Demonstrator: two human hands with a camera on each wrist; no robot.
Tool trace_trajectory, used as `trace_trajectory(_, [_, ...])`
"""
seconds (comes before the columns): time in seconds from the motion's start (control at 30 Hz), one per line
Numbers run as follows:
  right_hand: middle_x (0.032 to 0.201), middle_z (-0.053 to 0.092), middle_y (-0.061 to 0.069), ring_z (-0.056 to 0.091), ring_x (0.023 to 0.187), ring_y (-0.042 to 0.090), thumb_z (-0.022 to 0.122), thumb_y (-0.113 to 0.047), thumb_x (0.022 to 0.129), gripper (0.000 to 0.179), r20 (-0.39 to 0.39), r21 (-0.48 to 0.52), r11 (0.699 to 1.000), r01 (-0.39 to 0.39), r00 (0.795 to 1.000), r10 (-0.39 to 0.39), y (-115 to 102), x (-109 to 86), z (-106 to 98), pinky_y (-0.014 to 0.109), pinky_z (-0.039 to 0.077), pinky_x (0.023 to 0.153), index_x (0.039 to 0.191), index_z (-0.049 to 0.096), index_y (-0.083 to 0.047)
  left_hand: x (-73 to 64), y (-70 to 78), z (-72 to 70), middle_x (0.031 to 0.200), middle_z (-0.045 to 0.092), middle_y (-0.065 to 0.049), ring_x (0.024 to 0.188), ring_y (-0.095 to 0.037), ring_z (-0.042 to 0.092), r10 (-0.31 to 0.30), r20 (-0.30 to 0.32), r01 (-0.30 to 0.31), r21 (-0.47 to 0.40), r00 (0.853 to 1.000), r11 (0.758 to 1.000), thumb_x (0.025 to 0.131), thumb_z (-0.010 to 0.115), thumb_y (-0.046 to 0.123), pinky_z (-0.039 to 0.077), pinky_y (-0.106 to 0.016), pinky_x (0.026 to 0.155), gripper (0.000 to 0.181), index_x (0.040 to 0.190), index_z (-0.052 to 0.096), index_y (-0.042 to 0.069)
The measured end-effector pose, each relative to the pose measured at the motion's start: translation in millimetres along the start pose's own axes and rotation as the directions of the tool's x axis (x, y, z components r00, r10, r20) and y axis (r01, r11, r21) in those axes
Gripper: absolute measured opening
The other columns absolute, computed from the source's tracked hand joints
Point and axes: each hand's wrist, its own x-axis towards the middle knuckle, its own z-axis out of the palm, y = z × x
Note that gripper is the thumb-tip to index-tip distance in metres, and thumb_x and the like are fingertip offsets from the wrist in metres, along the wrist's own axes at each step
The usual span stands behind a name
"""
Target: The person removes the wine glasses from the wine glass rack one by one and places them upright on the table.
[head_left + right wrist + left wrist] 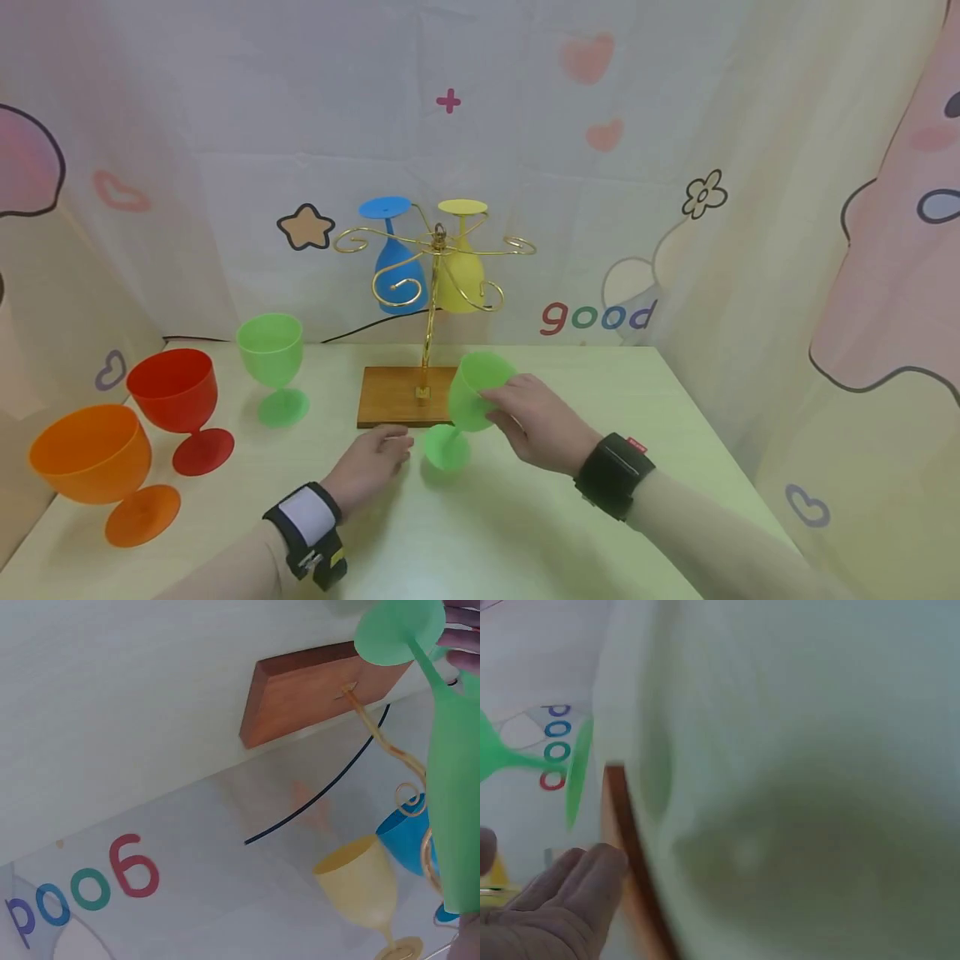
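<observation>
My right hand (534, 419) pinches a light green plastic goblet (471, 403) by its bowl near the rim. The goblet leans, rim up to the right and foot down to the left, in front of the stand's wooden base (386, 400). My left hand (372, 464) lies just left of the goblet's foot, apart from it, fingers loosely extended and holding nothing. In the left wrist view the green foot (577, 776) hangs off the table beyond my left fingers (604, 874). The goblet (459, 795) fills the right edge of the right wrist view, hiding most of my right hand.
A gold stand (429, 333) with curled arms carries an upside-down blue goblet (401, 271) and a yellow goblet (461, 275). On the left stand an orange goblet (93, 467), a red goblet (176, 396) and another green goblet (272, 354). A printed curtain (480, 150) hangs behind.
</observation>
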Motion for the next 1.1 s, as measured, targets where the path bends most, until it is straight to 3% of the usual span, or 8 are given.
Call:
trace_trajectory(0.07, [0.093,0.068,0.000,0.055,0.090,0.015,0.066,-0.008,0.087,0.022,0.000,-0.020,0.999,-0.040,0.999,0.040,10,-3.3,-5,0.038,0.052,0.084,0.109,0.064,-0.008,-0.7,8.0,-12.6,0.140,0.048,-0.025,0.124,-0.034,0.047,0.105,-0.040,-0.091,0.264,0.994,0.960,0.100,0.046,0.031,0.042,-0.056,0.104,0.056,0.142,0.036,-0.004])
trace_trajectory(0.17, [0.090,0.068,0.001,0.055,0.088,0.017,0.065,-0.008,0.087,0.022,0.001,-0.062,0.992,-0.109,0.994,0.109,28,-9.9,-14,0.040,0.053,0.083,0.109,0.064,-0.007,-2.7,24.2,-34.1,0.147,0.038,-0.025,0.132,-0.038,0.034,0.298,-0.057,-0.207,0.598,0.953,0.774,0.095,0.053,0.040,0.034,-0.059,0.109,0.072,0.146,0.028,-0.004])
trace_trajectory(0.27, [0.087,0.068,0.003,0.056,0.084,0.019,0.065,-0.006,0.086,0.022,-0.007,-0.105,0.981,-0.162,0.987,0.162,47,-18.1,-21,0.042,0.053,0.081,0.108,0.064,-0.006,-4.4,42.6,-55.3,0.150,0.029,-0.029,0.136,-0.042,0.022,0.480,-0.054,-0.277,0.758,0.876,0.590,0.090,0.060,0.041,0.027,-0.061,0.112,0.085,0.147,0.021,-0.007])
trace_trajectory(0.4, [0.083,0.067,0.004,0.057,0.079,0.021,0.064,-0.005,0.086,0.021,-0.007,-0.157,0.962,-0.221,0.975,0.223,71,-30.5,-27,0.043,0.054,0.077,0.107,0.065,-0.005,-6.1,66.5,-79.2,0.152,0.023,-0.029,0.138,-0.043,0.016,0.632,-0.037,-0.324,0.834,0.774,0.446,0.086,0.064,0.041,0.023,-0.062,0.113,0.094,0.148,0.014,-0.008])
trace_trajectory(0.7, [0.079,0.065,0.007,0.056,0.075,0.025,0.063,-0.008,0.088,0.021,0.035,-0.232,0.910,-0.342,0.932,0.360,102,-52.2,-38,0.045,0.054,0.072,0.108,0.063,-0.003,-7.2,116.6,-99.7,0.156,0.018,-0.025,0.142,-0.035,0.009,0.769,0.056,-0.363,0.901,0.637,0.235,0.082,0.067,0.043,0.020,-0.059,0.115,0.103,0.152,0.007,-0.003])
trace_trajectory(0.9, [0.069,0.059,0.004,0.053,0.066,0.024,0.063,-0.009,0.087,0.013,0.019,-0.299,0.885,-0.358,0.925,0.380,119,-66.4,-46,0.042,0.050,0.060,0.100,0.061,-0.008,-3.9,139.8,-92.1,0.157,0.017,-0.021,0.143,-0.027,0.003,0.760,0.183,-0.396,0.912,0.623,0.105,0.088,0.061,0.041,0.017,-0.052,0.119,0.094,0.152,0.008,-0.003])
trace_trajectory(1.03, [0.071,0.062,0.006,0.054,0.066,0.026,0.061,-0.007,0.088,0.015,0.026,-0.288,0.874,-0.392,0.909,0.416,131,-78.6,-50,0.042,0.049,0.059,0.104,0.061,-0.006,-0.9,148.3,-86.7,0.156,0.023,-0.021,0.143,-0.028,0.010,0.760,0.231,-0.432,0.899,0.608,0.072,0.091,0.060,0.037,0.020,-0.050,0.118,0.084,0.150,0.017,-0.004])
trace_trajectory(1.1, [0.073,0.063,0.008,0.055,0.068,0.026,0.060,-0.007,0.089,0.019,0.034,-0.286,0.865,-0.412,0.898,0.439,136,-84.7,-52,0.043,0.049,0.059,0.108,0.060,-0.004,0.4,151.0,-85.3,0.154,0.028,-0.021,0.142,-0.029,0.014,0.760,0.237,-0.450,0.889,0.605,0.081,0.092,0.059,0.033,0.022,-0.050,0.118,0.078,0.149,0.022,-0.005])
